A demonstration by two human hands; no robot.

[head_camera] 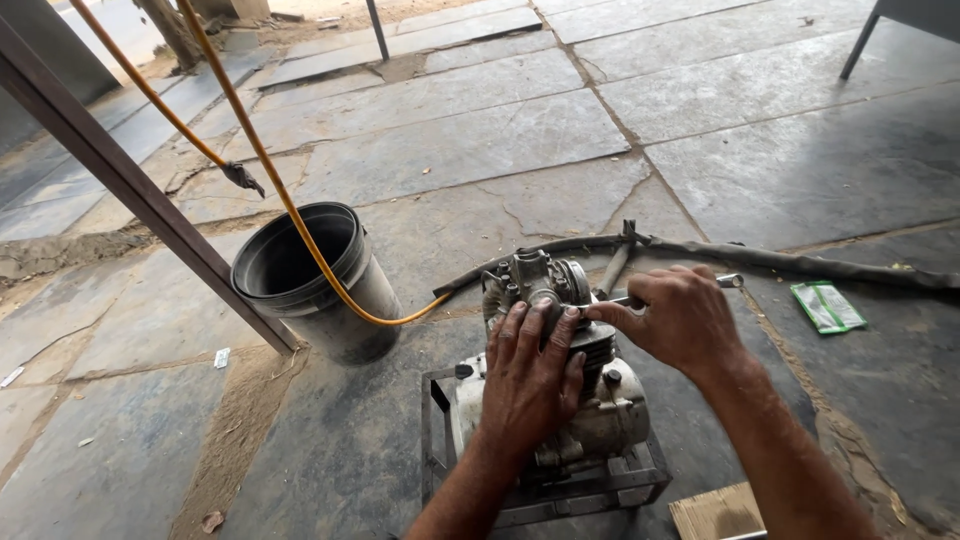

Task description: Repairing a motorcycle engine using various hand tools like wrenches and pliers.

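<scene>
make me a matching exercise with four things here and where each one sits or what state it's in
Things:
1. grey metal engine
2. black plastic bucket
3. thin yellow hose
4. green and white packet

States:
a. flat on the stone floor, at the right
b. crosses over the bucket's rim
c. on a metal stand, under both hands
d. upright beside a slanted metal bar

Pairs: 1-c, 2-d, 3-b, 4-a

A small flat green-and-white rectangular sachet packet (828, 306) lies on the grey stone floor (760, 150) at the right, just below the dark hose. A tiny white paper scrap or label (221, 358) lies on the floor at the left, near the black bucket; its detail is too small to tell.
</scene>
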